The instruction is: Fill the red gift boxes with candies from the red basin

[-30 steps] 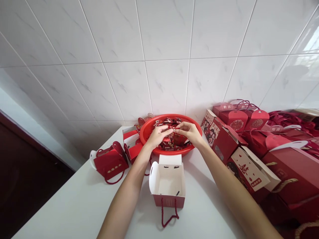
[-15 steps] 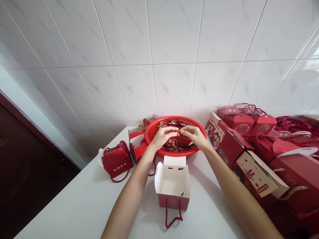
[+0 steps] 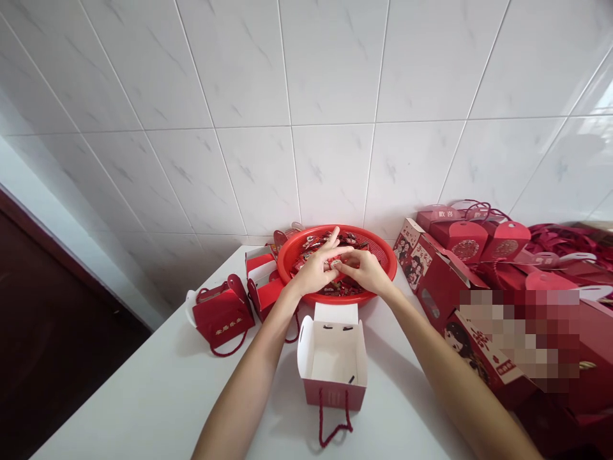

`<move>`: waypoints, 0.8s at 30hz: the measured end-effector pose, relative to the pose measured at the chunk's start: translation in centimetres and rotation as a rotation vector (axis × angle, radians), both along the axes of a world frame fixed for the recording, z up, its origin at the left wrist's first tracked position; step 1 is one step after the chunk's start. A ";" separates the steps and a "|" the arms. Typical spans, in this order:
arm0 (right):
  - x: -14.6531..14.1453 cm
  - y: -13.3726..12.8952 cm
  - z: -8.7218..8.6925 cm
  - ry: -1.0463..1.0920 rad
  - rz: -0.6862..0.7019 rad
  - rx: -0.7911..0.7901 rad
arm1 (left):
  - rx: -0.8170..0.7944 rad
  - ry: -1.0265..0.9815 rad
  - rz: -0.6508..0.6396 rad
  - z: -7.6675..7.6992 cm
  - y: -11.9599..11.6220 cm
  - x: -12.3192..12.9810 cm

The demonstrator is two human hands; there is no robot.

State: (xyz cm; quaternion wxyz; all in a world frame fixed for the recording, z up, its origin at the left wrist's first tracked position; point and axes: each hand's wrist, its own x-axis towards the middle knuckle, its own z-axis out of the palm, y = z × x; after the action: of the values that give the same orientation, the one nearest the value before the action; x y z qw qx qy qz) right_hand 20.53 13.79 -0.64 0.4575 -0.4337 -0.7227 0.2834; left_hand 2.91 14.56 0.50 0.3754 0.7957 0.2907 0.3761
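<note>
Both our left hand (image 3: 313, 273) and right hand (image 3: 368, 271) meet, in the head view, above the red perforated basket (image 3: 390, 260) of shiny packets (image 3: 345, 289); whether either grips the pale piece (image 3: 336, 262) between them, we cannot tell. A low, light pinch should serve us.

Head-worn view, forward and down toward basket (image 3: 391, 262)

Red bskt (image 3: 354, 298), red/wht box (image 3: 334, 361), gry-veined tiles (image 3: 332, 169)

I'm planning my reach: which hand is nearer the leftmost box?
Left. The left hand is over the basket, beyond and right of the leftmost box; the right hand is also over the basket, farther right.
</note>
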 end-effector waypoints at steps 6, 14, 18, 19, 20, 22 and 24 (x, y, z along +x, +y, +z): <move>-0.6 -0.2 0.4 0.223 -0.163 0.064 | -0.068 -0.170 0.341 -0.9 1.4 0.1; -0.5 -0.3 0.3 0.199 0.062 -0.237 | -0.086 0.457 0.347 -1.4 1.4 0.5; -0.4 0.2 -0.3 0.036 -0.057 -0.253 | -0.089 0.675 0.395 -1.4 1.6 0.8; -0.4 0.3 -0.4 0.051 -0.093 -0.246 | -0.091 0.688 0.395 -1.4 1.7 0.9; -0.4 0.5 -0.5 0.071 -0.111 -0.253 | -0.089 0.697 0.404 -1.4 1.6 0.9; -0.4 0.6 -0.6 0.131 -0.100 -0.294 | -0.076 0.742 0.457 -1.2 1.5 0.9; -0.4 0.7 -0.6 0.233 -0.070 -0.340 | -0.068 0.794 0.539 -1.0 1.2 1.0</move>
State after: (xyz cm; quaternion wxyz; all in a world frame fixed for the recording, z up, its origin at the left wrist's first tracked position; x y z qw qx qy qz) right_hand 20.12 14.47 -1.20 0.4677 -0.4937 -0.5912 0.4336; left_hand 3.94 15.71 -0.53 0.1503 0.7614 0.6196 0.1176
